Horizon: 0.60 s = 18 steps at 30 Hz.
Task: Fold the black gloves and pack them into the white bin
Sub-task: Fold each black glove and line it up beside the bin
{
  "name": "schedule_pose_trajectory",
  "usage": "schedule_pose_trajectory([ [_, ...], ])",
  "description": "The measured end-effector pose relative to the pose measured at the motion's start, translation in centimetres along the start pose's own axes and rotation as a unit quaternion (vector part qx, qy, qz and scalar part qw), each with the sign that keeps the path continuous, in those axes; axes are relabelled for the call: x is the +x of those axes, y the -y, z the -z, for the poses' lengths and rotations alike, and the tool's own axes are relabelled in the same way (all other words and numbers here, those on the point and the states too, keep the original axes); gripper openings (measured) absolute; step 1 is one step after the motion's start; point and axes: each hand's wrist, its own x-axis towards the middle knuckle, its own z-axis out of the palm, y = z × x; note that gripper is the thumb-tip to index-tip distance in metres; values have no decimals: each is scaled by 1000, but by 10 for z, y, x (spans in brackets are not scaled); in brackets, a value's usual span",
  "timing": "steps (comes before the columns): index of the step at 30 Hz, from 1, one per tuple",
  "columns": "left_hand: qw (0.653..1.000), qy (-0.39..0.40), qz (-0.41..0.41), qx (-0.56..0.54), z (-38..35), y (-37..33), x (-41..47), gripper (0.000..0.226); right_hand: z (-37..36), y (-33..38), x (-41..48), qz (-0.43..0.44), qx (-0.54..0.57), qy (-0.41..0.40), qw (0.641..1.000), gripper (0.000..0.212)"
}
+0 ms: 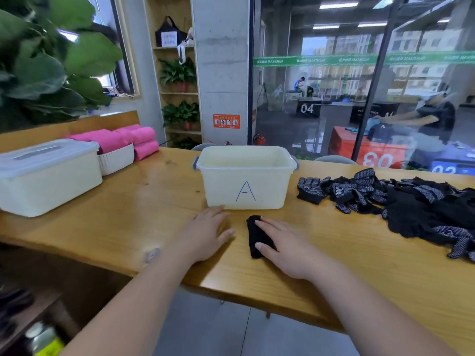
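Head view, left to right. Far to the left of the fingers we see a lidded white box (46,176) and rolled pink towels (115,140) in a white basket, all on the wooden surface (128,214).

The left hand (205,235) lies palm down on the surface, its fingers (216,214) straight and close together, holding nothing. Their tips reach the lower left corner of the white bin (221,186). The bin stands open just beyond both hands, with a blue "A" written on its front wall.

A folded black glove (254,233), a compact dark bundle, lies just right of the left thumb. The right hand (285,250) rests flat on it, fingers (270,226) straight and slightly spread, thumb tip touching the bundle's near end.

Well to the right of these fingers we see a loose pile of black gloves (411,206) with white grip dots. Their print is unreadable.

Behind the glass we read "04", "03" and "MAXIMUM".
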Motion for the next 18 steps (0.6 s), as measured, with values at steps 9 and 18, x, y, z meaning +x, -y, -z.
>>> schedule_pose_trajectory([
  [9, 999, 27, -19, 40, 7, 16, 19, 60, -13, 19, 48, -2, -11, -13, 1000, 69],
  [18, 1000, -7, 4, -11, 10, 49, 22, 58, -17, 38, 81, -26, -28, -13, 999, 69],
])
